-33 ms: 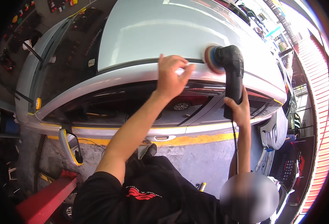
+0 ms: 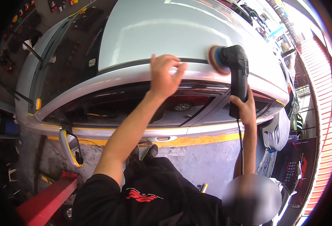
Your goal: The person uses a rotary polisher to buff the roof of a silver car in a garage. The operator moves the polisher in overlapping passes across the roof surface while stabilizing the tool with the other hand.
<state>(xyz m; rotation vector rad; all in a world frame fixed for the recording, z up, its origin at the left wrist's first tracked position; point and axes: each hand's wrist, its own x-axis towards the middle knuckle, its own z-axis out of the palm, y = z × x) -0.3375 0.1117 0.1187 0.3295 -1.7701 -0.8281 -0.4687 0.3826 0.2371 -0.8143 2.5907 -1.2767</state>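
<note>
Closest to us, the black cord point(image 2: 242, 150) hangs from the tail of the polisher point(image 2: 239, 71) alongside the right forearm point(image 2: 250, 147); we think a snag there could jerk the tool sideways, and slack could let it rub against the door point(image 2: 207, 132). Our right hand point(image 2: 247, 109) has its grip wrapped around the low end of the black body, so with the head reaching so far beyond it, a kick could twist the whole tool in that single hold. Our left hand point(image 2: 166, 75) gives it no support: its fingers are loosely curled, thumb apart, with nothing we can make out between them, above the silver roof rail point(image 2: 117, 77) and left of the pad. If it drifted right, its fingertips could meet the pad's rim. The polisher itself stands at the near edge of the car roof point(image 2: 162, 37), its round pad point(image 2: 217, 60) tilted steeply toward the left in our view. We cannot tell how much of its face touches. Should the pad's edge dig in, it could mark the paint, and catching the black trim strip point(image 2: 124, 66) could fray the pad or scuff the strip.
</note>
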